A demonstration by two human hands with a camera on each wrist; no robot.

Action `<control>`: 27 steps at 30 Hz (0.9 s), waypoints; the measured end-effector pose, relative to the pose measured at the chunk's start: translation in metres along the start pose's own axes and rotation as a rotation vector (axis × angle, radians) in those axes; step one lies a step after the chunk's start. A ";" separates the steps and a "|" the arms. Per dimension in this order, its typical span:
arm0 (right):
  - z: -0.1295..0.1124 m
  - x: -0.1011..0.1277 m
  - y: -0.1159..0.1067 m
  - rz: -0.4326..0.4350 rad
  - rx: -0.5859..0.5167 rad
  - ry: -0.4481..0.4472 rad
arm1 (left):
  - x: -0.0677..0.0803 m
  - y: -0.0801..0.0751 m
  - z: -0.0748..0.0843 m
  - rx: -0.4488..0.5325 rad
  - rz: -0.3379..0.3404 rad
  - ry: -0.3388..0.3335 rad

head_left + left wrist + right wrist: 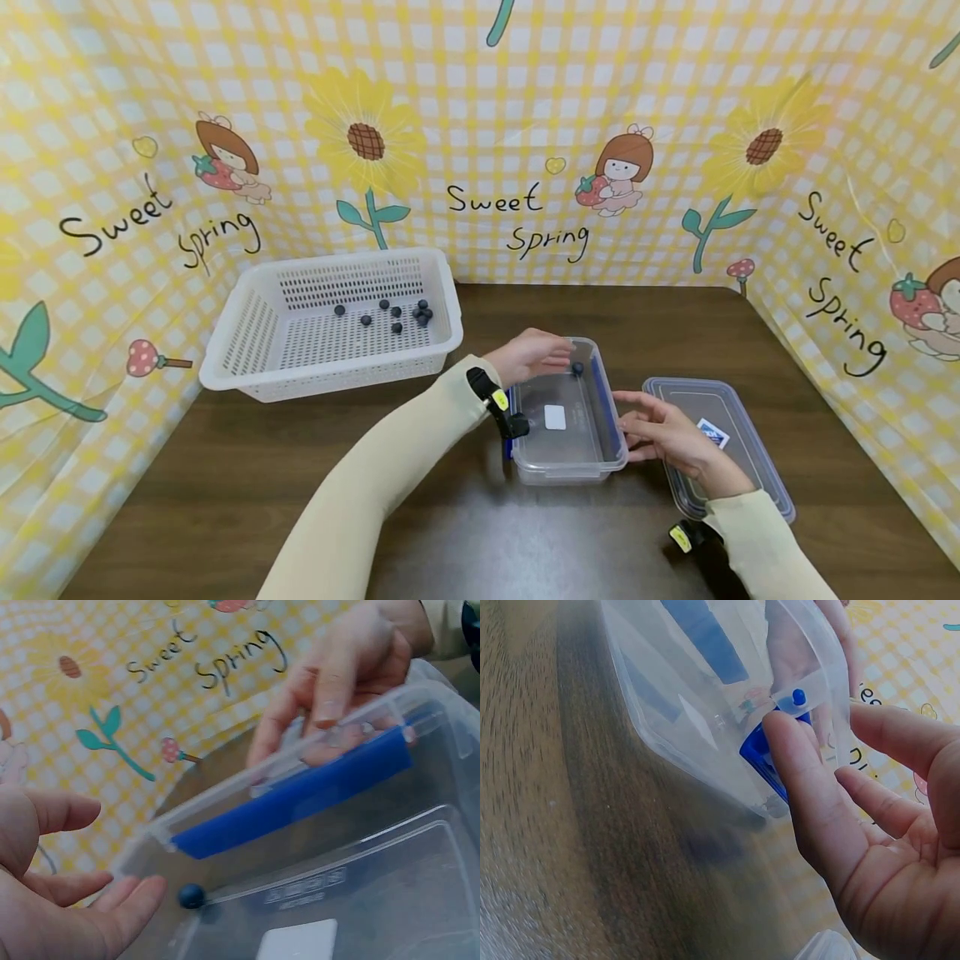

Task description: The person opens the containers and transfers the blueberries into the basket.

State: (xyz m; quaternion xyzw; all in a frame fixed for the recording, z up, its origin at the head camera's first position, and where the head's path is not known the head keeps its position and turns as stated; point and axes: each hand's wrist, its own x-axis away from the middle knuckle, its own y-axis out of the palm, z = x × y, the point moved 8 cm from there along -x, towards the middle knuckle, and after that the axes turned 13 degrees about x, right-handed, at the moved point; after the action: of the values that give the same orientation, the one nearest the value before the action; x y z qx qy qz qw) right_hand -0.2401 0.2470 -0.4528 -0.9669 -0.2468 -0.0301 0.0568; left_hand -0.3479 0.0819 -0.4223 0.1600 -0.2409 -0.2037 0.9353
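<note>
A clear plastic food container (566, 479) with blue side latches stands on the dark table, its top uncovered. One blueberry (192, 895) lies inside near the far end. Just above that end is my left hand (534, 357), fingers loosely extended and nothing between them; the berry sits below its fingertips. Beside the container's right wall is my right hand (667, 429), fingers spread and relaxed. Its thumb overlaps the blue latch (765, 757) in the right wrist view.
A white perforated basket (258, 379) holding several blueberries (366, 320) stands at the back left. The container's lid (738, 425) lies flat to the right, partly under my right hand. Yellow checked cloth (480, 108) walls in the back and both sides.
</note>
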 end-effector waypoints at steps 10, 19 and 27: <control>0.001 -0.002 0.000 0.010 0.027 0.009 | -0.023 0.001 -0.035 -0.014 0.146 -0.002; -0.001 -0.003 0.000 0.013 0.002 0.007 | -0.061 -0.008 -0.056 0.100 0.150 -0.014; 0.001 -0.001 0.000 0.008 -0.006 0.002 | -0.012 0.021 -0.034 0.094 0.118 0.017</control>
State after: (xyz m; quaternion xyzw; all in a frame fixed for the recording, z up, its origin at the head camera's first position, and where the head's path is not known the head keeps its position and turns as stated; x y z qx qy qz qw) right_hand -0.2413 0.2470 -0.4540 -0.9680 -0.2428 -0.0315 0.0543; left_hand -0.3337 0.1126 -0.4467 0.1912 -0.2514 -0.1351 0.9392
